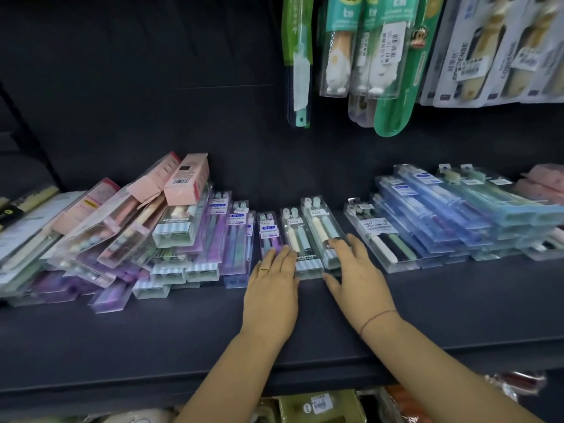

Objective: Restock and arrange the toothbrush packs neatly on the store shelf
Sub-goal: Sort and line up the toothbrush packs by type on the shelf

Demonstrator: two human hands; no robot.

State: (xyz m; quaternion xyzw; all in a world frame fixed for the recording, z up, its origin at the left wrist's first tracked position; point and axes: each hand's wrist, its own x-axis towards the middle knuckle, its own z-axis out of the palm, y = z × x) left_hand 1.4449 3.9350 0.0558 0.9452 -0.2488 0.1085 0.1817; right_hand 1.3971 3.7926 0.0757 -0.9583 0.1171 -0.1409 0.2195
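Toothbrush packs lie flat on a dark shelf (152, 337). In the middle lie three clear packs side by side: a purple pack (267, 232), a cream-and-green pack (297, 236) and a second cream-and-green pack (320, 224). My left hand (271, 288), with a gold ring, rests flat with its fingertips on the near ends of the purple and first cream packs. My right hand (355, 270) lies with spread fingers on the near end of the second cream pack, thumb on the shelf. Neither hand grips anything.
A messy heap of pink and purple packs (137, 236) fills the left. A white-and-black pack (381, 236) and stacked blue packs (451, 215) lie to the right. Packs hang on hooks (366, 56) above. More goods (320, 406) sit on the shelf below.
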